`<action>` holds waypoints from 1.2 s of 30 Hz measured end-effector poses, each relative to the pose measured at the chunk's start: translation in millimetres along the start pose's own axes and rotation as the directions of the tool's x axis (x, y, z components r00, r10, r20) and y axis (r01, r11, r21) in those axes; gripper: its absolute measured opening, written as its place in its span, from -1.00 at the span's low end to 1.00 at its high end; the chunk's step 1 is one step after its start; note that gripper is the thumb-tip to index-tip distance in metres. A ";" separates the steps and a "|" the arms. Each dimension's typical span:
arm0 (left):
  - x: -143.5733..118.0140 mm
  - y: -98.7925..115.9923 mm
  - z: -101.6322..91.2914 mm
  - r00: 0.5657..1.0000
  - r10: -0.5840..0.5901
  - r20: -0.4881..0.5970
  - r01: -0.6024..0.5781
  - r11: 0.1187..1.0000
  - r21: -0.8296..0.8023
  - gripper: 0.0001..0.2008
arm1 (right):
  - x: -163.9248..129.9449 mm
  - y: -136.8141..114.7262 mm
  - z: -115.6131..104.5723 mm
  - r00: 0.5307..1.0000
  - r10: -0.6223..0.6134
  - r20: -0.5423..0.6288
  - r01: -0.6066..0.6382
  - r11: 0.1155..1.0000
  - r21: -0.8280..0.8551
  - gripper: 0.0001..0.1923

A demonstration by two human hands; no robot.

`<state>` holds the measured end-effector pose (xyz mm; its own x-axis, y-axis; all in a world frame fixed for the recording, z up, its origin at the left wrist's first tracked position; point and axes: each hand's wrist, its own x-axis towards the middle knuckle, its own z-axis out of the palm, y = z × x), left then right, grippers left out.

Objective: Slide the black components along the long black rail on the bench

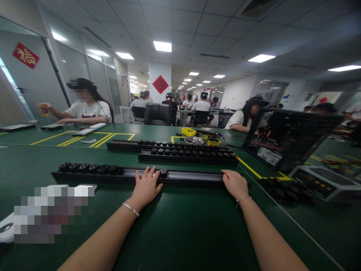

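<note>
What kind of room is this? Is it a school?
Probably a workshop or assembly room, not a school. Long green tables carry black rails under both hands, an open computer case stands nearby, and other people work at tables.

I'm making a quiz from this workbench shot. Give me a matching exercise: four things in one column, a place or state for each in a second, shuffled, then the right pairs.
Things:
1. left hand
2. right hand
3. yellow tray
4. open computer case

Places or states:
A. on the green table, beyond the farthest rail
B. lying flat near the middle of the nearest black rail
C. at the table's right side
D. resting on the nearest rail's right end

Pairs: 1-B, 2-D, 3-A, 4-C
</note>
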<state>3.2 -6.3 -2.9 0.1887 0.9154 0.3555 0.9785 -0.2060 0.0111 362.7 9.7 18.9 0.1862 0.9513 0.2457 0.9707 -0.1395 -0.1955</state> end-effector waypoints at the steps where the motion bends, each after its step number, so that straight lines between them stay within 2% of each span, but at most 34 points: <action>1: 0.0 -0.1 -0.2 1.000 0.001 0.002 -0.001 1.000 -0.001 -0.51 | -0.2 -0.2 -0.3 1.000 0.001 0.003 -0.001 1.000 0.002 -0.50; 36: -0.2 0.3 -1.6 1.000 -0.007 0.019 0.008 1.000 -0.010 -0.50 | 0.3 0.5 1.2 1.000 -0.002 -0.011 0.002 1.000 0.005 -0.51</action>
<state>3.3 -7.1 -1.5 0.1830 0.9232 0.3380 0.9790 -0.2026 0.0232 363.1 10.3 17.8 0.1861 0.9485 0.2562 0.9703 -0.1365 -0.1996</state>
